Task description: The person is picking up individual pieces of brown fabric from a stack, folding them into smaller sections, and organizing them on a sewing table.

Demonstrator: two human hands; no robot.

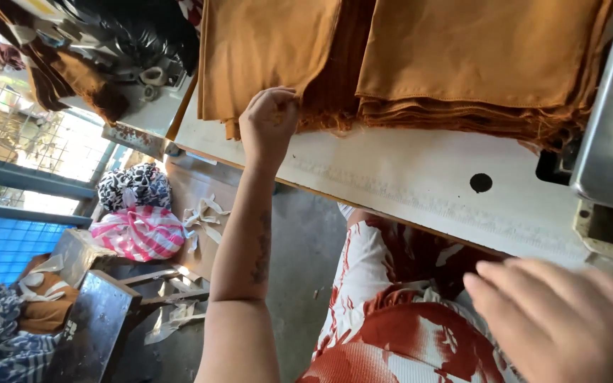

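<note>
On the white bench (406, 181), near its front edge, lies a stack of folded rust-brown cloth pieces (267, 60). Left hand (269, 122) reaches up to it, fingers curled together, pinching the lower edge of the stack. Second, thicker stack of the same cloth (484, 64) sits just beside it. Right hand (562, 323) hangs low over the lap, blurred, fingers loosely apart, holding nothing. Pink striped bundle (138, 232) and black-and-white patterned bundle (135, 186) rest well apart, down left.
</note>
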